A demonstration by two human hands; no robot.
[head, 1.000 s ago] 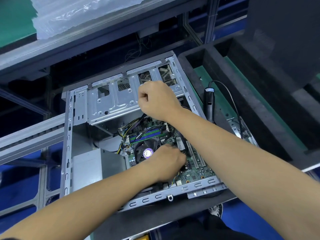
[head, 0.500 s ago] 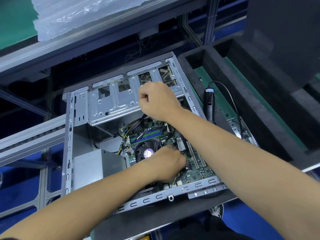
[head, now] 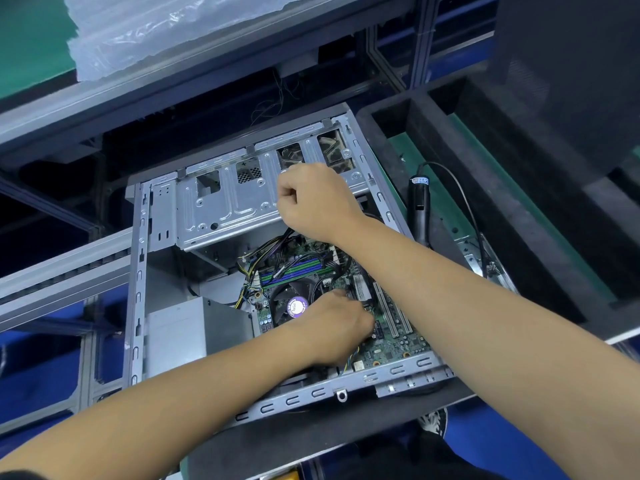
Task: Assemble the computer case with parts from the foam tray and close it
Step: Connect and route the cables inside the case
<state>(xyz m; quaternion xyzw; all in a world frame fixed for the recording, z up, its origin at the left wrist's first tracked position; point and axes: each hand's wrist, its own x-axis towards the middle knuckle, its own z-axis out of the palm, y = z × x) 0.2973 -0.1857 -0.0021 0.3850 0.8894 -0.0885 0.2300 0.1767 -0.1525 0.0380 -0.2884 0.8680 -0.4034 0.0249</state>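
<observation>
Case: computer case (head: 138, 271) lies on its side, open face up, side panel off; it sits on a dark surface, just left of the foam tray (head: 519, 258).
Fitted so far: motherboard (head: 391, 344) in place, with fan (head: 294, 303) carrying a round purple label, memory sticks (head: 294, 270) seated, power supply box (head: 176, 337) in the lower left corner, drive cage (head: 221, 209) across the upper end, bundled cables (head: 273, 244) running under it.
Left hand: left hand (head: 332, 327) reaches down onto the board beside the fan; fingers curled downward, tips hidden, so whether they pinch a connector cannot be told.
Right hand: right hand (head: 311, 202) rests over the edge of the drive cage, fingers curled into a loose fist; whether anything is pinched inside cannot be told.
Tray: electric screwdriver (head: 419, 206) with its cord lies in a tray compartment; a metal bracket (head: 474, 254) lies beside it, not yet fitted.
Cover: large dark panel (head: 568, 64) stands at the upper right, possibly the side cover; not mounted.
Stage, judged: mid-assembly, likely wiring or seating work on the board.
Remaining, judged: finish connections, fit the remaining tray parts, drive screws, close the case.
</observation>
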